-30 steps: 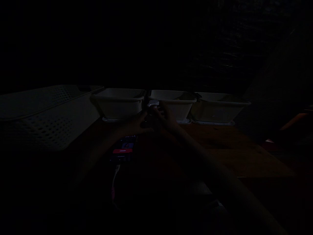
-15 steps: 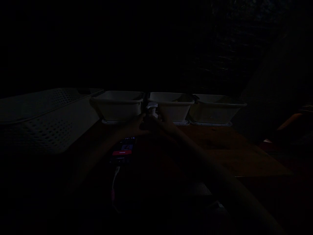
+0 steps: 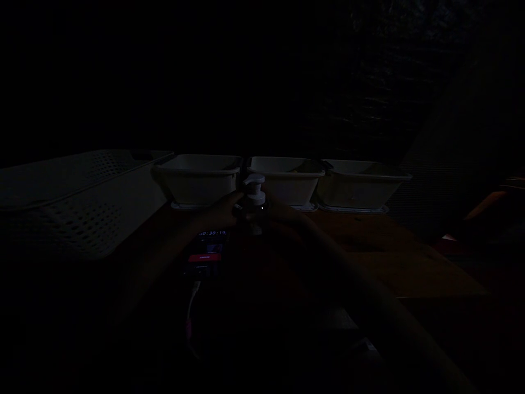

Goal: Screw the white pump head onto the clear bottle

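A pump bottle [image 3: 255, 198] with a white pump head stands upright in the middle of the view, its spout pointing left. Its dark body is hard to make out in the gloom. My left hand [image 3: 225, 211] is closed against the bottle's left side, and my right hand [image 3: 282, 210] is closed round its right side. Most of the fingers are lost in shadow. Just beyond the bottle are two pale plastic tubs, a left one [image 3: 205, 186] and a middle one [image 3: 289, 186]. Below my left hand lies a lit phone [image 3: 205, 257].
A third tub [image 3: 356, 189] stands to the right in the same row. A large perforated basket [image 3: 74, 219] fills the left side. The wooden table [image 3: 394, 268] ends at the right. A white cable [image 3: 192, 301] lies by the phone. Another person's arm [image 3: 486, 207] shows at far right.
My hands have moved down from the pump head to the bottle's sides, so more of the white pump now shows. The tubs, basket and phone have stayed in place.
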Motion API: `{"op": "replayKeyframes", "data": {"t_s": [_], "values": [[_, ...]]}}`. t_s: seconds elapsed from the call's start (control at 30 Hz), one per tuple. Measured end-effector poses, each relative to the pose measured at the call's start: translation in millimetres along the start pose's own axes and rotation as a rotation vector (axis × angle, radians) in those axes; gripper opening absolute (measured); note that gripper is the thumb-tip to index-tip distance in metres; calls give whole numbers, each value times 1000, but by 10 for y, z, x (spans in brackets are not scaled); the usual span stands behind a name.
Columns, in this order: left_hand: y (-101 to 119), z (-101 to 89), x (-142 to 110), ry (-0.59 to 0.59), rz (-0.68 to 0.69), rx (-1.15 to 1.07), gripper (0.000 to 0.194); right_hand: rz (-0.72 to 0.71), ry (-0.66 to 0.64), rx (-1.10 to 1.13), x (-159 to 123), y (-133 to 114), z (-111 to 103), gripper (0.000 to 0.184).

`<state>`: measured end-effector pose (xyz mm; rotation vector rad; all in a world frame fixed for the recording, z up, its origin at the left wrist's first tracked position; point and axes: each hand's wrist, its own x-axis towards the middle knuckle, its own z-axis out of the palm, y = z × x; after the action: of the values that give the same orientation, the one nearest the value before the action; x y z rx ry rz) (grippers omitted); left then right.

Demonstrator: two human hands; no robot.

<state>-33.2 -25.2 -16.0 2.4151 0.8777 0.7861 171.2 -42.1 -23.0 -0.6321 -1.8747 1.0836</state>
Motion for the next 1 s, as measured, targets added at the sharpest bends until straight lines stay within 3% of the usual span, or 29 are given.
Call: {"op": "replayKeyframes", "data": {"t_s": [0.17, 0.3, 0.53, 0.8, 1.0], "values": [[-79, -2, 0, -1, 73, -10, 69, 23, -104, -52, -27, -37, -133, 100], [-60, -20, -9, -22, 52, -31, 72, 46, -185, -89, -51, -28, -205, 103], [-45, -63, -2, 13, 36, 111, 66, 143, -216, -111, -40, 23, -170, 68], [-67, -51, 25, 84, 69, 267, 48, 129, -65, -243, -66, -14, -165, 63], [-58, -70, 19, 38, 104, 375, 33, 137, 12, -353, -104, -144, -138, 48]]}}
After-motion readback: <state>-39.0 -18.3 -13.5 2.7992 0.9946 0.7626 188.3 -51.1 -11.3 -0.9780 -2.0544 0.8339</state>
